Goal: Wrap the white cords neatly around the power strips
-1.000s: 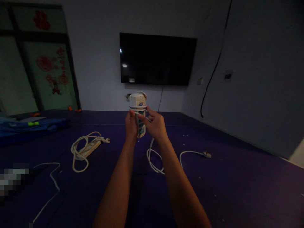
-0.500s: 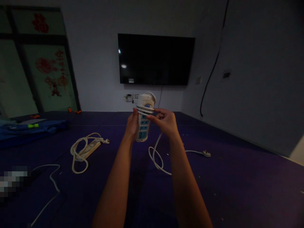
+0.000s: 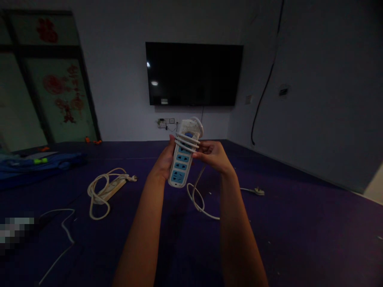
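In front of me a white power strip (image 3: 180,166) with blue socket faces is held up, tilted with its top leaning right. My left hand (image 3: 165,160) grips its left edge, thumb up along the side. Several turns of its white cord (image 3: 187,142) are wound around the upper part. My right hand (image 3: 216,155) is closed at the strip's right side, thumb and fingers pinching the cord. From there the loose cord drops to the floor in a loop and runs behind my right forearm to a plug (image 3: 259,191).
On the purple floor (image 3: 287,231) to the left lies a second power strip (image 3: 113,189) with its cord coiled over it. A thin white cable (image 3: 66,229) lies nearer. Blue fabric (image 3: 56,163) is at far left. A TV (image 3: 194,75) hangs on the wall ahead.
The power strip has come a little closer and tilted more, its lower end swinging left. My right hand has moved slightly right and down with the cord.
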`<control>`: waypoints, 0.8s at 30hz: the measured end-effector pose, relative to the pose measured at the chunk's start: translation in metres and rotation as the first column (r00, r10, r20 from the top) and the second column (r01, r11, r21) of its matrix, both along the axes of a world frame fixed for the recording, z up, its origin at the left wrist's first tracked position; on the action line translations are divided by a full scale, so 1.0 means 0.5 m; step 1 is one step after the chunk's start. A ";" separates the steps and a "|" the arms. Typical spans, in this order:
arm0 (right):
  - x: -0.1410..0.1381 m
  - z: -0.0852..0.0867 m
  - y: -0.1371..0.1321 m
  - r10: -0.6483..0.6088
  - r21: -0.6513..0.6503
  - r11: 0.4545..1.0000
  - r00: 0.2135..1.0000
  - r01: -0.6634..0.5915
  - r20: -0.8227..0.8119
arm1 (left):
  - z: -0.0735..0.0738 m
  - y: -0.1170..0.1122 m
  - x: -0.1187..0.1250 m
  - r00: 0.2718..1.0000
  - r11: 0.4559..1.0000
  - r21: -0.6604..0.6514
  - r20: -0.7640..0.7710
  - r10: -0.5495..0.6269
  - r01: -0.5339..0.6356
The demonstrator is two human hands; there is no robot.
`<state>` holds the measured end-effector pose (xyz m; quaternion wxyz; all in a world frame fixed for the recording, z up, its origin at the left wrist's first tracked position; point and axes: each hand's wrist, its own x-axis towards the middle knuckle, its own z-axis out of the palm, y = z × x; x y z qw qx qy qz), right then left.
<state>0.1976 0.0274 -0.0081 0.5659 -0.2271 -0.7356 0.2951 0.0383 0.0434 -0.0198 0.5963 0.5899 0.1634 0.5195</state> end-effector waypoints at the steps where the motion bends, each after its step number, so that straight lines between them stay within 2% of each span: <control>1: 0.003 0.000 -0.001 0.005 -0.008 1.000 1.000 -0.004 0.007 | 0.001 -0.001 -0.004 1.000 1.000 -0.014 -0.020 -0.024 0.024; 5: 0.005 0.000 -0.005 0.018 -0.025 1.000 1.000 -0.018 0.010 | 0.003 -0.008 -0.012 0.996 0.998 -0.028 -0.064 -0.055 0.053; 12: -0.007 0.000 0.003 -0.012 0.034 0.999 1.000 0.012 -0.019 | 0.009 -0.013 -0.001 1.000 0.999 0.053 -0.007 0.010 -0.009; 19: -0.018 -0.007 0.017 -0.101 0.072 0.992 0.994 0.104 -0.045 | 0.000 0.004 0.004 0.983 0.979 0.101 0.074 0.169 -0.176; 24: -0.019 -0.009 0.024 -0.169 0.114 0.979 0.985 0.171 -0.026 | -0.011 0.028 0.011 0.926 0.919 0.134 0.116 0.358 -0.372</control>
